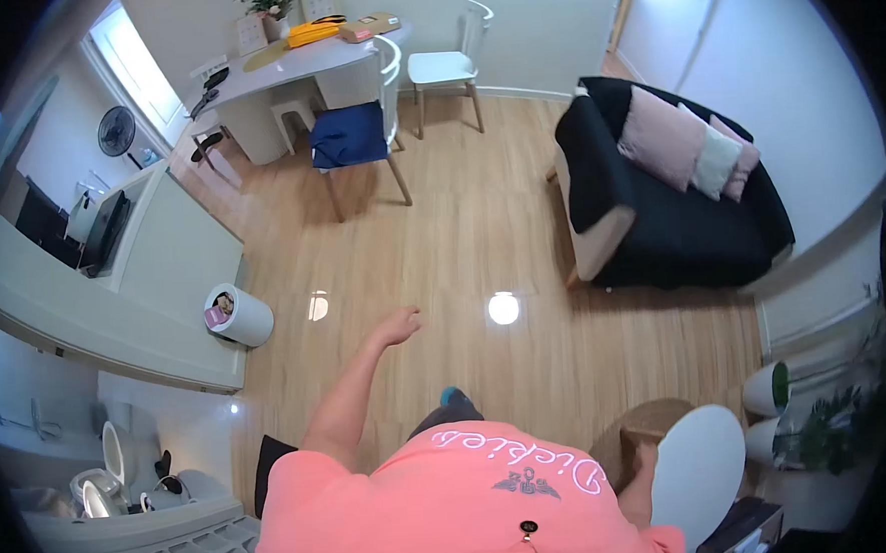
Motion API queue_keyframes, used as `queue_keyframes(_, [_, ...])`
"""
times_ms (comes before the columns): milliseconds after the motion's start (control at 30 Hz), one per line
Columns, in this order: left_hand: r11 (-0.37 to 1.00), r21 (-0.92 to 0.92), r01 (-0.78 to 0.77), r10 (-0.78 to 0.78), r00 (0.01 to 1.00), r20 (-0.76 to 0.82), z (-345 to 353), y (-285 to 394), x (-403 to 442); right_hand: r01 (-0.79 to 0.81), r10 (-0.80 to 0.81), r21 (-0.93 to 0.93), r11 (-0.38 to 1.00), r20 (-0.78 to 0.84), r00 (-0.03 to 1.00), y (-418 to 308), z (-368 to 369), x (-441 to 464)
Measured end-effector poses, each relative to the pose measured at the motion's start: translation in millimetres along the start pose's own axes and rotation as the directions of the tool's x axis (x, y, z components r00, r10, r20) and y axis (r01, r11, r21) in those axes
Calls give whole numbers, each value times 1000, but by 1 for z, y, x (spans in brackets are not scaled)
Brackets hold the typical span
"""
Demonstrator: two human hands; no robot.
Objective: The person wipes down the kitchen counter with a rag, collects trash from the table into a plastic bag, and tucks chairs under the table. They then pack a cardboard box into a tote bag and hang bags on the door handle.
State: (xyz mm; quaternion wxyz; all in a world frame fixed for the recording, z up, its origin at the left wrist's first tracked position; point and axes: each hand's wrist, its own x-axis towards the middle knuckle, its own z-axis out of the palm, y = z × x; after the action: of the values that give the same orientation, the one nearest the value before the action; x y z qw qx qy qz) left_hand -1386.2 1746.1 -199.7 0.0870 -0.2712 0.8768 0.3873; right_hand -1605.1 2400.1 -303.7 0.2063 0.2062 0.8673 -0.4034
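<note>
My left hand [399, 326] is held out in front of me over the wood floor [441, 237]. Its fingers are loosely stretched and nothing shows in them. To its left stands a white bin [248, 319] with some pink and brown items at its mouth. Low on the right, my right hand [647, 458] is beside a white round tabletop [699, 478], which partly covers it. Its fingers are too hidden to read, and whether it touches the tabletop is unclear. One foot in a teal-tipped shoe [451, 394] shows below me.
A black sofa [682, 239] with cushions [663, 137] stands at right. Ahead are a white table [272, 75] with a yellow item [315, 32], a chair [351, 136] draped in blue cloth, and a white chair [442, 68]. Potted plants [767, 390] line the lower right.
</note>
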Motion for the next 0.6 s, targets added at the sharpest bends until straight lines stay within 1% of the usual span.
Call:
queue_keyframes(33, [1000,12,-27,27,999,-31,-8,-5,21,-269,266,-5,963,-143,953,51,-2,54])
queue_keyframes(67, [998,-43,-38,37,999,-28,-17,-6,38,-258,295,372,891,-45,954,38,-1,23])
queue_keyframes(100, [994,-99,-44,42,999,-25,-24,-4,52,-447,455,90,890,-100,885,7,0,2])
queue_keyframes(133, [987,-155,-49,47,999,-16,-32,-3,61,-514,512,-15,858,-69,856,-12,12,-2])
queue_keyframes(167, [979,-198,-35,40,999,23,-42,-1,68,-547,549,-101,831,-7,836,-26,31,2])
queue_keyframes(233, [963,-269,-13,43,994,104,-73,-2,82,-570,610,-254,781,116,784,-59,83,17])
queue_keyframes(300, [964,-265,17,21,990,138,-114,-20,100,-553,658,-382,740,242,713,-91,152,58])
queue_keyframes(333, [965,-259,31,10,988,153,-135,-32,110,-540,684,-438,719,308,661,-109,194,86])
queue_keyframes(367, [946,-313,81,-51,993,104,-157,-48,119,-511,697,-488,707,364,617,-122,233,121])
queue_keyframes(400, [921,-369,123,-112,992,54,-179,-66,127,-466,689,-521,715,415,594,-139,276,160])
queue_keyframes(433, [889,-429,161,-175,985,7,-201,-85,133,-224,475,-492,842,477,740,-211,316,152])
queue_keyframes(467, [903,-411,123,-165,984,-68,-225,-109,141,79,206,-486,871,506,837,-284,358,145])
queue_keyframes(500, [917,-389,88,-154,978,-142,-248,-133,146,342,-58,-505,793,496,866,-365,401,132])
queue_keyframes(533, [879,-461,123,-234,953,-193,-272,-153,150,480,-268,-403,779,477,837,-398,458,162])
queue_keyframes(567, [831,-535,152,-318,919,-233,-290,-171,148,723,-555,-471,505,464,690,-429,525,204])
queue_keyframes(600, [815,-546,192,-376,893,-247,-312,-184,145,675,-410,-478,562,548,729,-499,576,190])
